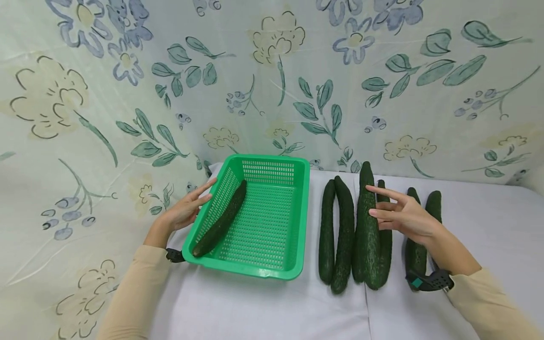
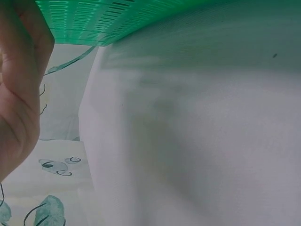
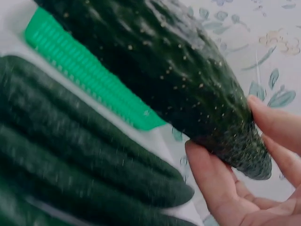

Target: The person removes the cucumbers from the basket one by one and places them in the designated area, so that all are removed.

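Note:
A long dark green cucumber lies over others in the row, its far tip raised in the right wrist view. My right hand pinches this cucumber near its tapered end between thumb and fingers. On the left, my left hand rests against the outer left side of the green plastic basket, fingers extended along the rim. Inside the basket, one cucumber leans along the left wall. In the left wrist view, part of the left hand shows beside the slotted basket wall.
Two cucumbers lie side by side right of the basket. Another cucumber is beside the pinched one, and more lie partly hidden by the right forearm. A white cloth covers the table; a floral curtain hangs behind.

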A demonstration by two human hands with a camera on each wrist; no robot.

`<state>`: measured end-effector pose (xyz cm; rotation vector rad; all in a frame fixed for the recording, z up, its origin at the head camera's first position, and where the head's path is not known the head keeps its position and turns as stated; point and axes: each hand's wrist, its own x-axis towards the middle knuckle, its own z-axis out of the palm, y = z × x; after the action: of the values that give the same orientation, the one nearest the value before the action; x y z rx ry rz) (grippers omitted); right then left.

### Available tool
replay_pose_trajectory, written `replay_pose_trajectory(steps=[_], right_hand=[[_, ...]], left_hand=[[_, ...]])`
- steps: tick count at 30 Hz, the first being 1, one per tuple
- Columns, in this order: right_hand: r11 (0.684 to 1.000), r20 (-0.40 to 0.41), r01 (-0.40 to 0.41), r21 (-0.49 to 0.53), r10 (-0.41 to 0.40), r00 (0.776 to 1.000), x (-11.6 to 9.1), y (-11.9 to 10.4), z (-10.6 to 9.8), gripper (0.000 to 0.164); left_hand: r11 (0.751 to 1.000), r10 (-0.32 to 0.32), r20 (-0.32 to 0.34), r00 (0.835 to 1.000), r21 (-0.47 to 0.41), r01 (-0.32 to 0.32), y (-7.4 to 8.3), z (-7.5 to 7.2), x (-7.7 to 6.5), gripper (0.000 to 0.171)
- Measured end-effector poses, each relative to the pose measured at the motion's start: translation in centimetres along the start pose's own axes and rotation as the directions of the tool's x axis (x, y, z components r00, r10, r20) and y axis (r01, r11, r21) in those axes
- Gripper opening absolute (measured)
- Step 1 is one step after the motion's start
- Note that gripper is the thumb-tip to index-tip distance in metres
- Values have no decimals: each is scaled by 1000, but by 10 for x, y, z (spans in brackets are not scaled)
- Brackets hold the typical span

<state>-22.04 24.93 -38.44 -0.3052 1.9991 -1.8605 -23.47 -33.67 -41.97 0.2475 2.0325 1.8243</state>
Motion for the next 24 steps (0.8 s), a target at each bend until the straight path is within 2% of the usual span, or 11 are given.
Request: replay_pose_trajectory(steps=[5, 12, 18, 24], right_hand=[[994, -13, 31, -106, -32, 999, -7, 9, -19, 67], [970, -6, 91, -224, -95, 996, -20, 21, -53, 69], [964, -21, 93, -248, -101, 995, -36, 31, -82, 69], [948, -68, 53, -315, -78, 995, -48, 38, -107, 71]], left_hand=[[1000, -10, -21, 1000, 29, 11, 2, 0, 0, 58], [999, -11, -30, 999, 43, 13, 4, 1, 1, 58], [997, -7, -45, 999, 71, 10, 5, 1, 1, 60], [999, 0, -19, 1000, 33, 0, 6, 1, 0, 61]])
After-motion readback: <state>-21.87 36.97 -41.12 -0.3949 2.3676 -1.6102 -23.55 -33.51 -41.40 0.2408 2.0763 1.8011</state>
